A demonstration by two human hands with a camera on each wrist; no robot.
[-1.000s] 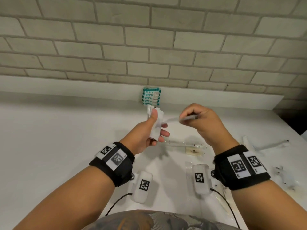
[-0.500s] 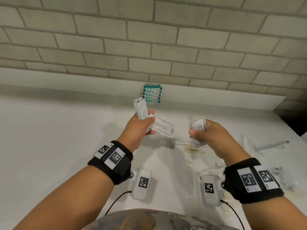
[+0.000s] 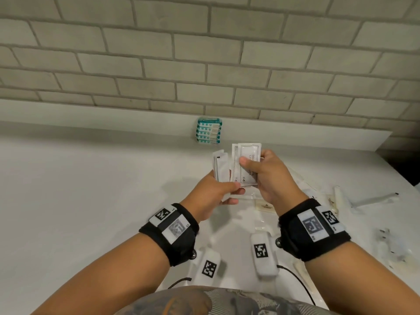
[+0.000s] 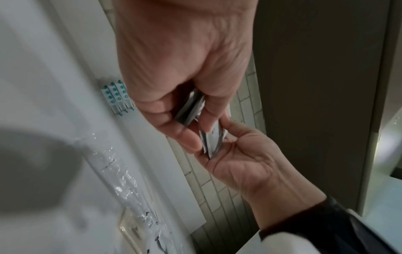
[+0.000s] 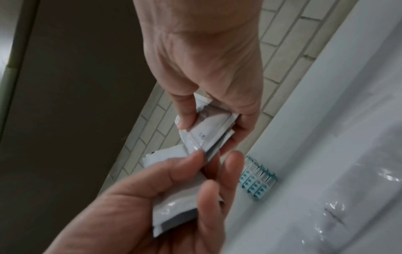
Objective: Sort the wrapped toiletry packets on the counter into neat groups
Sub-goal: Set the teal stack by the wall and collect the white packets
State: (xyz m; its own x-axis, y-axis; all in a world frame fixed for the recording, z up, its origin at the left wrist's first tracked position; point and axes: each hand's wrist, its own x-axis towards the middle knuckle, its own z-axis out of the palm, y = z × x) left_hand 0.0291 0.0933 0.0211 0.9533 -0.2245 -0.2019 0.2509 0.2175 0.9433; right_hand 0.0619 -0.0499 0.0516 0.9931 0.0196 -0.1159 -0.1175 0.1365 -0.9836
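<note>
Raised together just in front of the teal stack (image 3: 209,131), the left hand (image 3: 212,194) pinches plain white packets (image 3: 221,168) while the right hand (image 3: 268,176) grips printed sachets (image 3: 246,163) upright.

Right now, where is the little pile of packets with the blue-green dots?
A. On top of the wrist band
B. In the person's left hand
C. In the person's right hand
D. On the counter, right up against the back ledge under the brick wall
D. The teal-dotted packets sit stacked on the counter against the back ledge, away from both hands; the left hand and right hand hold only white packets.
</note>
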